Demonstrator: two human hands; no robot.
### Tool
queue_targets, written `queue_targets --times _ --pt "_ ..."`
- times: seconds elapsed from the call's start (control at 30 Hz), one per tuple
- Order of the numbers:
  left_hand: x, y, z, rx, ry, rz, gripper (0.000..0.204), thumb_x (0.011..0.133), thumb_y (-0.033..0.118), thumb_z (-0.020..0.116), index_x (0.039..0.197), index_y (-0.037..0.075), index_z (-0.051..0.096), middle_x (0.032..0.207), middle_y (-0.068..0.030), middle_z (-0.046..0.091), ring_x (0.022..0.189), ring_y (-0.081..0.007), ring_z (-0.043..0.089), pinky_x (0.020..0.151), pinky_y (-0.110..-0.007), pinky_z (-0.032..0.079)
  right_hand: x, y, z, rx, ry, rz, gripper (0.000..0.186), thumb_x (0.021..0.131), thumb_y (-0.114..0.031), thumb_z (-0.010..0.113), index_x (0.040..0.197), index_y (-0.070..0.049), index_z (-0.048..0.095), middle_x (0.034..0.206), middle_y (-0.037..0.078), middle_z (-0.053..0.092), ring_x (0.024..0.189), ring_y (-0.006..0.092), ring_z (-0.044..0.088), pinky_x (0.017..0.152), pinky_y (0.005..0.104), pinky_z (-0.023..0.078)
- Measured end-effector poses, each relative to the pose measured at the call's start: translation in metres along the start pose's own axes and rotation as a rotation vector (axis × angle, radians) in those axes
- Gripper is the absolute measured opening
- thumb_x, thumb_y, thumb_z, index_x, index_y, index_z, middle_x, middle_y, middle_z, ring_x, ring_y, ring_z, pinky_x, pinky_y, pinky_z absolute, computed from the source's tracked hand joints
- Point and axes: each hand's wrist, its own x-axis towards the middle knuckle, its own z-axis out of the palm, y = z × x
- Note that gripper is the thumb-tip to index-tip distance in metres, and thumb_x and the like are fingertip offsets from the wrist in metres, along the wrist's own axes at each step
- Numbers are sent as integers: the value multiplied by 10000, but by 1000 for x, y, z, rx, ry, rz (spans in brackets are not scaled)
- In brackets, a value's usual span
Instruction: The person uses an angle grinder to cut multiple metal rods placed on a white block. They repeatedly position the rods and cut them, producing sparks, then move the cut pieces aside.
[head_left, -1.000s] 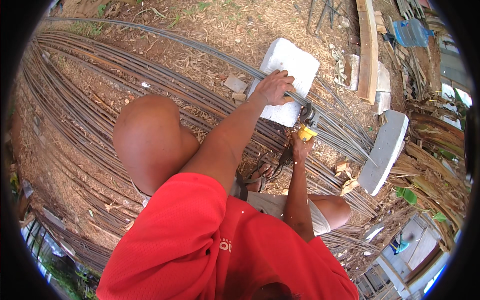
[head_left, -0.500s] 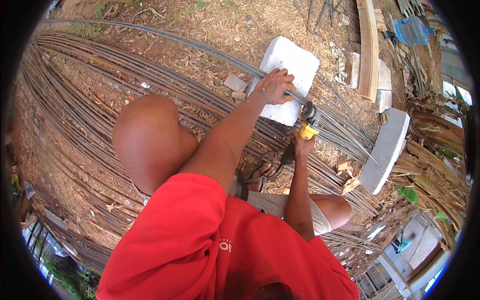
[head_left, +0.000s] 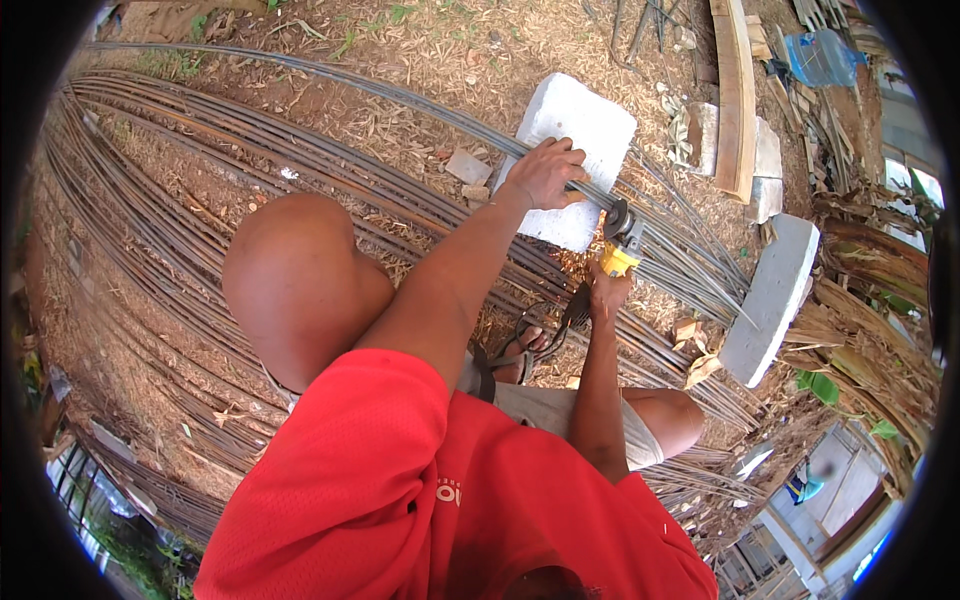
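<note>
My left hand (head_left: 546,175) is closed over a bundle of thin steel rods (head_left: 440,112), pressing it down on a white block (head_left: 565,105). In my right hand (head_left: 607,290) is a yellow angle grinder (head_left: 620,259), gripped by its body. Its dark disc (head_left: 618,219) meets the rods just right of the left hand and the block's edge. Orange sparks (head_left: 573,264) spray beneath the disc, beside the grinder. The exact cut point is hidden by the disc.
Many long rusty rods (head_left: 330,148) fan across the ground, under and around me. A grey slab (head_left: 770,300) lies by the rod ends at right. Wooden planks (head_left: 735,100) and a clear blue water jug (head_left: 825,60) lie far right. My sandalled foot (head_left: 532,342) is close to the grinder.
Orange sparks now show below the disc, where none were visible before. The grinder has shifted very slightly; both hands keep their holds.
</note>
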Motion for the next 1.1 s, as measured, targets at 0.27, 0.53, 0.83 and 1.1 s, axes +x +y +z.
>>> queue_targets --times 0.27,0.53,0.83,1.1 --pt "-3 0 0 2 74 51 397 890 462 854 1162 173 862 1173 14 670 1253 -238 570 1191 -443 445 8 -14 13 23 46 14 449 829 -34 887 1203 -4 641 955 62 713 723 151 668 589 326 553" --pt "-2 1 1 9 16 18 396 912 492 838 1186 207 851 1241 4 690 1378 -295 553 1247 -468 414 -1 -6 0 -29 -5 36 426 809 -25 877 1171 -5 654 900 55 708 716 159 670 610 326 554" --pt "-2 1 0 -1 52 14 386 898 470 845 1146 175 862 1171 16 671 1278 -233 575 1223 -444 437 -4 1 -9 -173 -30 43 451 807 -46 868 1196 10 646 929 79 727 731 176 687 629 342 573" --pt "-3 1 2 -23 117 41 394 888 467 851 1143 166 863 1169 19 669 1257 -233 580 1223 -447 435 -5 -2 -7 -225 9 -8 404 810 -39 855 1155 -11 645 918 78 721 705 177 679 593 320 566"
